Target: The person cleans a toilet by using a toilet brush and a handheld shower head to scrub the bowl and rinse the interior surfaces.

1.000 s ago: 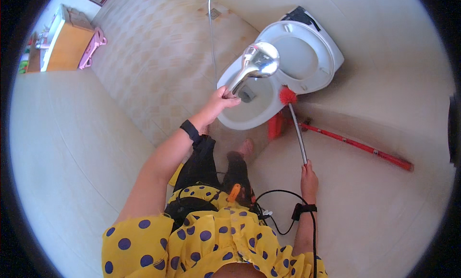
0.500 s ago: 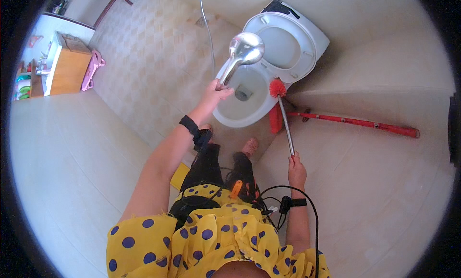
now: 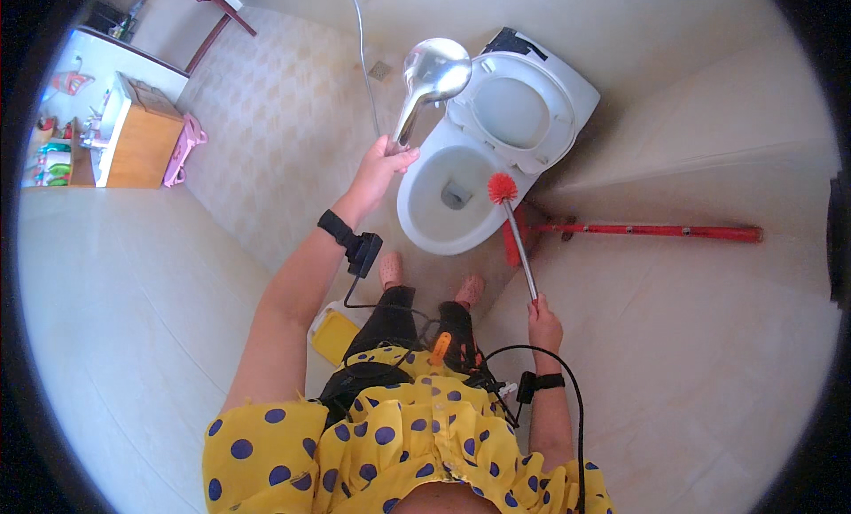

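My left hand [image 3: 377,177] is closed round the handle of a chrome shower head [image 3: 436,69], held up to the left of the toilet [image 3: 409,214]. A grey hose [image 3: 362,44] runs up from behind that hand. In my right hand [image 3: 544,326] is the metal handle of a toilet brush [image 3: 521,248]. Its round red bristle head [image 3: 502,188] is over the right side of the bowl; whether it touches the rim I cannot tell. The toilet's seat and lid [image 3: 553,99] are raised. Some water shows at the bottom of the bowl.
A red long-handled broom or squeegee [image 3: 674,232] lies along the right wall beside the toilet. At the far left are a wooden cabinet [image 3: 142,146] and a pink folded stool [image 3: 184,150]. A yellow-and-white container [image 3: 337,337] is by my left leg. Cables hang from both wrists.
The shower head has moved up and slightly left with my left hand. My right hand has come slightly nearer, and the brush head has shifted left and down from the rim to over the bowl.
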Demonstrator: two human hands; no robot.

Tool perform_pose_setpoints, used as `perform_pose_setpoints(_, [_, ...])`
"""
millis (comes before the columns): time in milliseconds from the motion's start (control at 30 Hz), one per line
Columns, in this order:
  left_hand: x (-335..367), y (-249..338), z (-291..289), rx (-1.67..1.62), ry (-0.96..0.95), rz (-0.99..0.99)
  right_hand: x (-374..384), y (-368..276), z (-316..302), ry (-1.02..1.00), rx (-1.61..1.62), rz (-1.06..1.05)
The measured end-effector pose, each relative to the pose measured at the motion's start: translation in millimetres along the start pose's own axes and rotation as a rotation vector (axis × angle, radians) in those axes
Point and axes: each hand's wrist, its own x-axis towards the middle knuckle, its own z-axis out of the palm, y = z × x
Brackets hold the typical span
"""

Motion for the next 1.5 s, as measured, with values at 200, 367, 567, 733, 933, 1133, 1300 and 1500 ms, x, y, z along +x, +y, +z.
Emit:
perform_pose_setpoints(200, [-24.3,29.9,9.8,-0.005,-0.003,0.070,-30.4,12.1,16.4,0.035,0.002,-0.094])
perform_pose_setpoints(367, [-39.0,77.5,20.0,-0.024,-0.045,0.085,-45.5,-1.1,-4.4,0.081,0.001,-0.120])
perform_pose_setpoints(567, [-39.0,90.9,34.3,-0.023,-0.136,0.108,-42.3,0.7,-14.4,0.160,0.030,-0.147])
perform_pose_setpoints(733, [-40.9,84.6,26.9,0.003,-0.158,0.069,-31.8,-37.3,-58.2,0.269,-0.006,-0.219])
perform_pose_setpoints(933, [-35.0,82.7,28.3,0.040,-0.130,0.062,21.2,-62.5,-94.9,0.368,0.009,-0.274])
perform_pose_setpoints(1133, [-39.9,79.1,28.8,0.043,-0.146,0.038,34.7,-59.2,-74.1,0.296,-0.088,-0.212])
perform_pose_setpoints(1300, [-46.0,85.4,32.9,0.070,-0.153,0.044,12.3,-52.3,-74.1,0.242,-0.058,-0.163])
perform_pose_setpoints(1500, [-54.0,112.6,38.6,-0.002,-0.204,0.112,-37.3,-64.2,-106.9,0.313,0.065,-0.131])
